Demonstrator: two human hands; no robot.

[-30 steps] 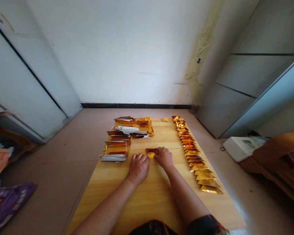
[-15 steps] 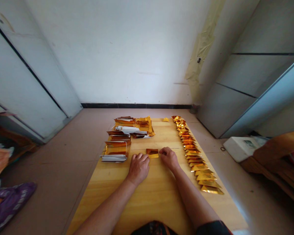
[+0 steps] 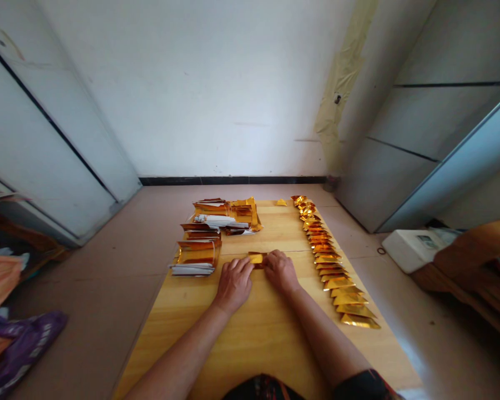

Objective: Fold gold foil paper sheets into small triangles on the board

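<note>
Together at the middle — the left hand (image 3: 234, 284) and the right hand (image 3: 280, 272) sat on the wooden table (image 3: 250, 339), fingertips clamped on a small gold foil piece (image 3: 256, 259) (pressed to the wood, so it could not slide). Foil stacks (image 3: 198, 255) lay far left, within easy reach, and folded triangles (image 3: 331, 255) ran in a row down the right.
</note>
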